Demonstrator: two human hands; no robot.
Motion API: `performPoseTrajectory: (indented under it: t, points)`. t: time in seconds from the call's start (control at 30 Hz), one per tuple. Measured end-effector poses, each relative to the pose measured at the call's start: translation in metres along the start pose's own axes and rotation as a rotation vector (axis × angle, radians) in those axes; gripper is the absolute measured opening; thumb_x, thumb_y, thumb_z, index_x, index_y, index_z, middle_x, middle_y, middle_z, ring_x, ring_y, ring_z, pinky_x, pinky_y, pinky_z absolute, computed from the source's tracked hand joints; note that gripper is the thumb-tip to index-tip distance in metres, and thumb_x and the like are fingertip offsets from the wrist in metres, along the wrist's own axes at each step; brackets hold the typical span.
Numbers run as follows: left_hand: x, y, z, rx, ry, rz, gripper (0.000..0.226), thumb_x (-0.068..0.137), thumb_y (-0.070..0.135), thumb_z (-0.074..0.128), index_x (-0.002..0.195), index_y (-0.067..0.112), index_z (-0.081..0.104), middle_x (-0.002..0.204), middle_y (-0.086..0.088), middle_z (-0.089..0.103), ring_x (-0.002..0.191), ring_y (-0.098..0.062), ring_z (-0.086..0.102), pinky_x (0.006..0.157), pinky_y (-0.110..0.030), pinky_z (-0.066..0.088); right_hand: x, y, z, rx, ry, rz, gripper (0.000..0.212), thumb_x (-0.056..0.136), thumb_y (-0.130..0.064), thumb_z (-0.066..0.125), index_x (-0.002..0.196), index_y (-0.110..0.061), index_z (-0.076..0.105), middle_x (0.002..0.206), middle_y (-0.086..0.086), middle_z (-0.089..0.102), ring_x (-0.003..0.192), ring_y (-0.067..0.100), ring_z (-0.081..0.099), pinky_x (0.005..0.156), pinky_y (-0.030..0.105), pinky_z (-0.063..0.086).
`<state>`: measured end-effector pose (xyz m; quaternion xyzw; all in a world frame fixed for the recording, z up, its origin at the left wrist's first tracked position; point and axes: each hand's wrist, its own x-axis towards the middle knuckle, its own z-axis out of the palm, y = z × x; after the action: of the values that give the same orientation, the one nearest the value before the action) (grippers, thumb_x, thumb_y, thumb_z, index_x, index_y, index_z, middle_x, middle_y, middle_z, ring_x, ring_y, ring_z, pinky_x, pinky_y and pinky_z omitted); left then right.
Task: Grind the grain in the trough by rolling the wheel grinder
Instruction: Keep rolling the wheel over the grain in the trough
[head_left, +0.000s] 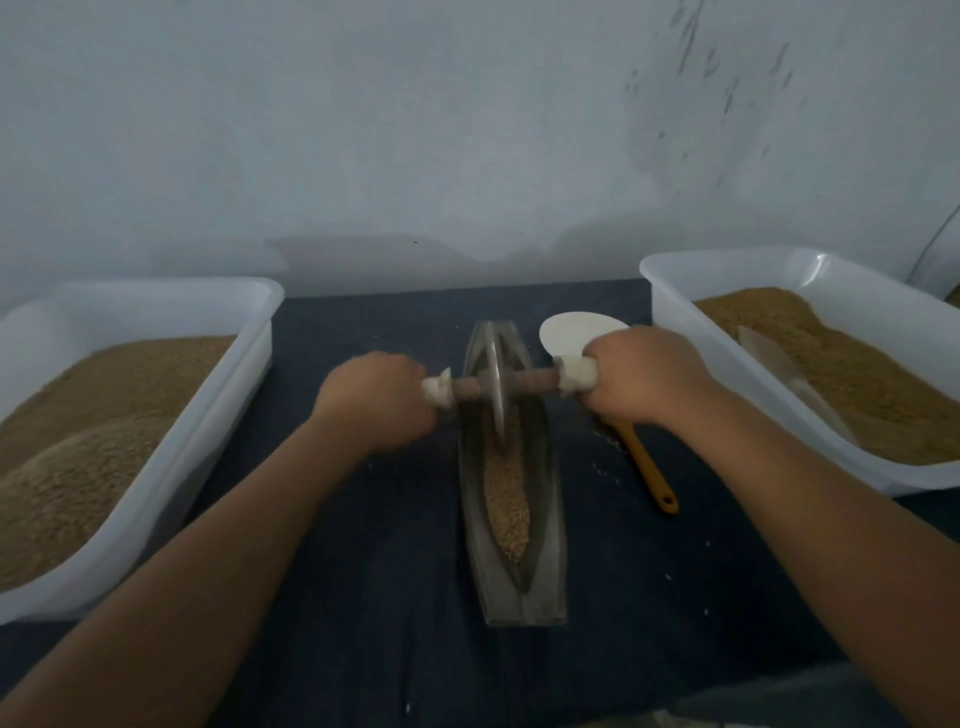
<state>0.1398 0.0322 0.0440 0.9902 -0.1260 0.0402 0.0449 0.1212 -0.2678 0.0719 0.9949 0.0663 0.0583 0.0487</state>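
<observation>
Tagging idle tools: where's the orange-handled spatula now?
Head view: the orange-handled spatula lies on the dark cloth right of the trough, between it and the right-hand grain tub, its middle hidden under the right hand.

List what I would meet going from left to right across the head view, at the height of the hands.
left white tub → left hand → wheel grinder, standing in the trough → right hand → right white tub
</observation>
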Motion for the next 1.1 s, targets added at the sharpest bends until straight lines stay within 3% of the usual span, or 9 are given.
performPoseTrajectory:
  t: [0.1,0.2,0.37,0.47,0.57,0.67,0.8,0.97,1.1]
  points:
    - [0.019,0.006,-0.009,-0.010,-0.007,-0.007,0.031,0.074,0.053,0.051,0.070,0.023,0.062,0.074,0.006,0.063,0.069,-0.020,0.062,0.066,-0.034,0.052,0.014,-0.002,0.004,-0.025,0.023,0.053,0.031,0.086,-0.044,0.069,0.069,-0.033,0.046,0.069,-0.008,0.054,0.061,0.008,0.047,0.054,0.029,0.035]
    - [-0.005,0.002,-0.004,0.055,-0.004,0.071,0.027,0.082,0.049,0.055,0.070,0.025,0.058,0.071,0.008,0.061,0.066,-0.018,0.061,0.062,-0.032,0.049,-0.011,0.001,0.004,0.062,-0.042,0.023,0.020,0.085,-0.043,0.068,0.072,-0.032,0.058,0.069,-0.008,0.061,0.064,0.009,0.057,0.057,0.032,0.050]
    - [-0.068,-0.007,0.008,0.189,0.196,0.223,0.031,0.077,0.054,0.057,0.061,0.031,0.044,0.051,0.013,0.045,0.045,-0.004,0.041,0.046,-0.023,0.023,-0.076,0.012,0.006,0.198,-0.206,-0.090,0.034,0.065,-0.071,0.053,0.081,-0.042,0.061,0.070,-0.014,0.065,0.065,0.000,0.061,0.058,0.028,0.051]
    - [-0.043,-0.003,0.000,0.157,0.095,0.183,0.029,0.079,0.053,0.056,0.063,0.030,0.049,0.058,0.012,0.052,0.053,-0.009,0.050,0.050,-0.026,0.033,-0.059,0.008,0.008,0.198,-0.190,-0.060,0.029,0.071,-0.065,0.058,0.081,-0.038,0.063,0.074,-0.012,0.066,0.070,0.002,0.061,0.063,0.034,0.055]
    - [0.009,0.002,-0.014,0.137,0.011,0.116,0.027,0.084,0.050,0.057,0.069,0.027,0.059,0.071,0.009,0.061,0.067,-0.017,0.059,0.063,-0.032,0.048,-0.016,0.005,0.013,0.135,-0.027,0.030,0.023,0.082,-0.056,0.064,0.077,-0.034,0.058,0.073,-0.010,0.062,0.072,0.010,0.062,0.061,0.033,0.052]
    - [0.036,0.006,-0.021,0.146,0.018,0.113,0.028,0.086,0.048,0.057,0.070,0.025,0.061,0.073,0.007,0.061,0.066,-0.017,0.056,0.064,-0.033,0.047,0.009,0.005,0.019,0.094,0.039,0.073,0.026,0.088,-0.058,0.064,0.081,-0.036,0.052,0.075,-0.011,0.055,0.076,0.014,0.058,0.064,0.035,0.048]
    - [0.002,0.009,-0.019,0.151,0.010,0.154,0.024,0.081,0.046,0.057,0.067,0.027,0.055,0.069,0.009,0.058,0.065,-0.018,0.059,0.062,-0.032,0.048,-0.015,0.006,0.018,0.141,-0.067,0.042,0.024,0.088,-0.053,0.064,0.076,-0.033,0.061,0.073,-0.009,0.063,0.068,0.008,0.059,0.063,0.035,0.055]
    - [-0.074,-0.006,-0.003,0.089,0.018,0.184,0.024,0.073,0.055,0.051,0.067,0.032,0.051,0.060,0.014,0.054,0.057,-0.008,0.055,0.052,-0.027,0.040,-0.076,0.013,0.002,0.166,-0.176,-0.126,0.031,0.066,-0.069,0.053,0.077,-0.041,0.061,0.065,-0.015,0.065,0.059,-0.001,0.061,0.054,0.027,0.052]
    - [-0.049,-0.003,-0.002,0.082,-0.024,0.137,0.027,0.078,0.053,0.054,0.067,0.028,0.056,0.063,0.011,0.058,0.060,-0.010,0.057,0.055,-0.028,0.044,-0.048,0.006,-0.005,0.147,-0.208,-0.082,0.021,0.078,-0.057,0.067,0.078,-0.036,0.064,0.072,-0.011,0.066,0.068,0.003,0.062,0.064,0.036,0.058]
